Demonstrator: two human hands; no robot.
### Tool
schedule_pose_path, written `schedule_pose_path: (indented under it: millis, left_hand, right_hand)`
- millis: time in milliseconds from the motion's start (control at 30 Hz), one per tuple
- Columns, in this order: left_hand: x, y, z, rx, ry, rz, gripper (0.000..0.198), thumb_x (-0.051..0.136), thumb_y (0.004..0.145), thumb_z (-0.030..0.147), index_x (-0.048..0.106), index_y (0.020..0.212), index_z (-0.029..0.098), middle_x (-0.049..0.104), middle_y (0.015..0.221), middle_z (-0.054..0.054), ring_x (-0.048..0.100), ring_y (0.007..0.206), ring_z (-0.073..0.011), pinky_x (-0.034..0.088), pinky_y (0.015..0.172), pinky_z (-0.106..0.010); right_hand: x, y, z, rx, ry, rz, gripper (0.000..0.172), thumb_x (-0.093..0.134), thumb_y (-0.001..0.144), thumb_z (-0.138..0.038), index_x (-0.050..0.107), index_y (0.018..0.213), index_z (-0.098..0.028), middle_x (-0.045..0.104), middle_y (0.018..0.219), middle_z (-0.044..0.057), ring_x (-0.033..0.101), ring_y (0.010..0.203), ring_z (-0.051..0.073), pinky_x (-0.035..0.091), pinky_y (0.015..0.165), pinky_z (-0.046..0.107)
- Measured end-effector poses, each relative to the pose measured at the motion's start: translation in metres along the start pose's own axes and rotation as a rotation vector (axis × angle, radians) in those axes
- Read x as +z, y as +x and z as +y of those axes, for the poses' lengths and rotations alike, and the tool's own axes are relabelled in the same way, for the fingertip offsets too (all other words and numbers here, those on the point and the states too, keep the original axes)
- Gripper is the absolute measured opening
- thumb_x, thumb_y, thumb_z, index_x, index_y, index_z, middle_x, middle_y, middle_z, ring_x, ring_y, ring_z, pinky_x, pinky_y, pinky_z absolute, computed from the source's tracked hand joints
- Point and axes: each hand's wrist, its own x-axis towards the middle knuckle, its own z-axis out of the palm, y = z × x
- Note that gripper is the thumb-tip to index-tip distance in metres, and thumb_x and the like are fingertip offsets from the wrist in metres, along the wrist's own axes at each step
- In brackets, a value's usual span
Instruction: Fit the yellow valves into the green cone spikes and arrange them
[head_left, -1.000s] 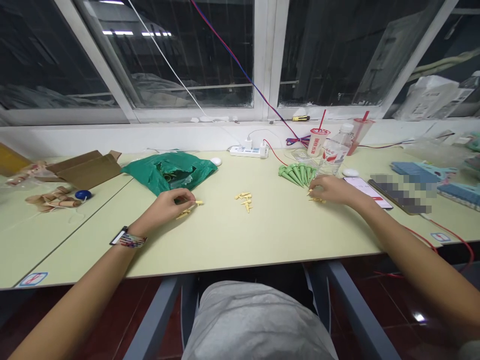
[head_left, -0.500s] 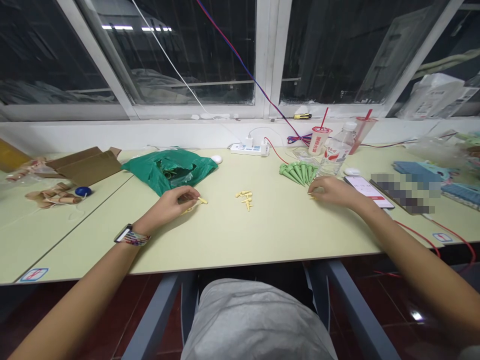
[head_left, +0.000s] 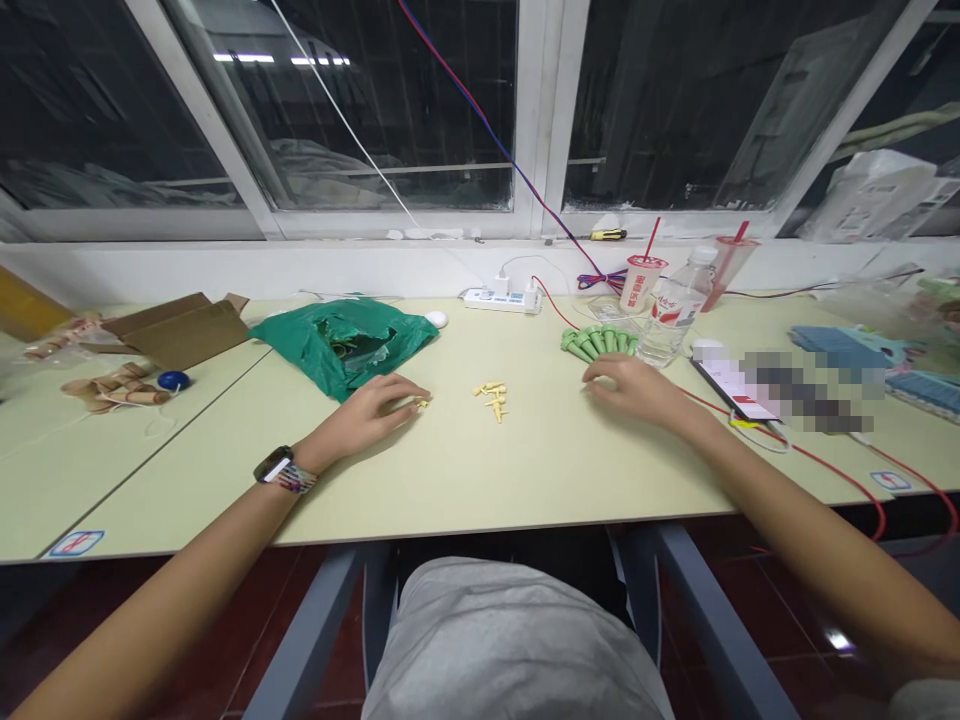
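two hands: left hand (head_left: 364,420), right hand (head_left: 636,388); two heaps of small yellow pieces (head_left: 491,400); one row of green cones (head_left: 600,342); two drinking cups (head_left: 643,283); one water bottle (head_left: 676,308); one phone (head_left: 731,388); one power strip (head_left: 501,301); one green plastic bag (head_left: 341,345); one cardboard box (head_left: 176,328); one blue ball (head_left: 174,381).

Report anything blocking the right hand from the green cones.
Nothing visible stands in the way: the right hand rests just in front of the green cones, with no object between them.

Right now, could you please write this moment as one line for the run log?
left hand: at small yellow pieces | right hand: near green cones | yellow pile: between hands
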Motion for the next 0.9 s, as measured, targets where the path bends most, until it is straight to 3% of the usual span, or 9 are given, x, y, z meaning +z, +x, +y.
schedule_pose_path:
  millis: [167,333,500,633,733,800,900]
  left_hand:
    - [0.0,-0.002,-0.002,0.014,0.01,0.007,0.031,0.056,0.1,0.048,0.075,0.103,0.024,0.073,0.115,-0.008,0.065,0.112,-0.026,0.05,0.101,-0.038]
    - [0.0,-0.003,0.003,-0.021,-0.017,0.002,0.03,0.057,0.098,0.048,0.075,0.101,0.024,0.073,0.112,-0.008,0.065,0.109,-0.0264,0.051,0.098,-0.038]
    - [-0.007,0.002,0.017,-0.073,-0.135,0.087,0.032,0.06,0.096,0.051,0.075,0.104,0.023,0.073,0.113,-0.008,0.066,0.108,-0.0272,0.051,0.1,-0.04]
    - [-0.025,0.016,0.022,-0.129,-0.422,0.397,0.026,0.062,0.096,0.046,0.074,0.098,0.023,0.074,0.105,-0.007,0.068,0.104,-0.0264,0.055,0.097,-0.039]
    - [-0.034,0.033,0.027,-0.047,-0.612,0.579,0.017,0.065,0.094,0.035,0.074,0.093,0.021,0.072,0.093,-0.006,0.069,0.092,-0.0232,0.057,0.09,-0.039]
    - [-0.032,0.045,0.037,-0.011,-0.635,0.6,0.014,0.066,0.093,0.032,0.073,0.092,0.021,0.072,0.087,-0.006,0.069,0.084,-0.0213,0.057,0.085,-0.039]
    - [-0.014,0.061,0.063,0.046,-0.513,0.422,0.018,0.066,0.095,0.036,0.071,0.098,0.02,0.073,0.089,-0.006,0.07,0.086,-0.0215,0.057,0.085,-0.039]
  right_hand:
    - [0.028,0.027,-0.075,-0.113,0.053,-0.046,0.018,0.058,0.1,-0.028,0.072,0.11,-0.021,0.071,0.108,0.008,0.066,0.095,0.02,0.043,0.079,0.029]
    - [0.05,0.053,-0.116,-0.008,0.015,-0.071,0.024,0.062,0.098,-0.042,0.069,0.107,-0.021,0.072,0.104,0.007,0.065,0.087,0.021,0.037,0.07,0.031]
    - [0.06,0.058,-0.122,0.055,0.054,-0.11,0.022,0.063,0.093,-0.036,0.065,0.11,-0.022,0.074,0.105,0.007,0.064,0.085,0.022,0.033,0.066,0.031]
    - [0.058,0.054,-0.119,0.064,0.158,-0.15,0.025,0.06,0.086,-0.021,0.066,0.11,-0.021,0.074,0.102,0.007,0.063,0.083,0.021,0.033,0.065,0.03]
    - [0.054,0.052,-0.115,0.094,0.241,-0.195,0.022,0.063,0.08,-0.02,0.069,0.101,-0.021,0.073,0.094,0.005,0.061,0.078,0.019,0.033,0.063,0.029]
    - [0.052,0.052,-0.11,0.122,0.347,-0.204,0.015,0.064,0.077,-0.019,0.069,0.091,-0.02,0.071,0.085,0.003,0.06,0.074,0.017,0.034,0.062,0.027]
    - [0.048,0.056,-0.101,0.135,0.671,-0.178,0.013,0.066,0.075,-0.021,0.066,0.088,-0.02,0.065,0.072,-0.001,0.057,0.064,0.014,0.038,0.06,0.025]
